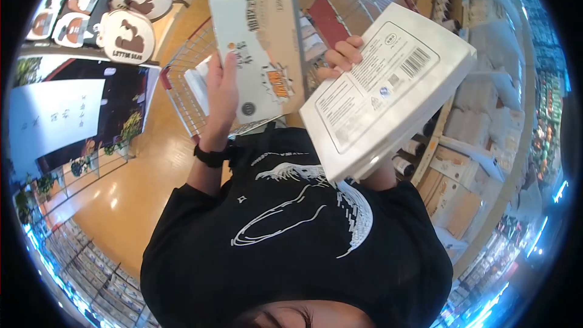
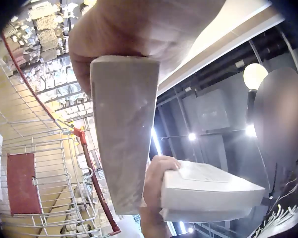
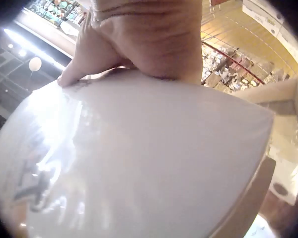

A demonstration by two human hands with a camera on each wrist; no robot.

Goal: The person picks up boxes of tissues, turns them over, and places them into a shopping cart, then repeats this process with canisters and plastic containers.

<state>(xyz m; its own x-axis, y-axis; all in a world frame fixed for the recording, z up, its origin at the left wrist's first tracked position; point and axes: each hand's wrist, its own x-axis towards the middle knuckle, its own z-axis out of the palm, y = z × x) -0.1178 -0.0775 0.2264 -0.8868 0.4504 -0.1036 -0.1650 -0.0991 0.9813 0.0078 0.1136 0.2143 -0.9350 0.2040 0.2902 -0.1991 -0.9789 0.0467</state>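
Hands apart: left hand (image 1: 223,88) is gripping printed box (image 1: 267,42), right hand (image 1: 344,56) white box (image 1: 388,82); edge grips are leaving label faces mostly uncovered.

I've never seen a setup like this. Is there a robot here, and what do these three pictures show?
No robot: these are a person's bare hands. The head picture comes from a camera worn on the head, looking down; the other two come from cameras on each wrist. The left hand holds a flat pale-blue and orange printed box. The right hand grips a larger white box, its barcode side showing in the head view. Beyond them is a metal wire shopping cart with a red panel; something white shows inside.
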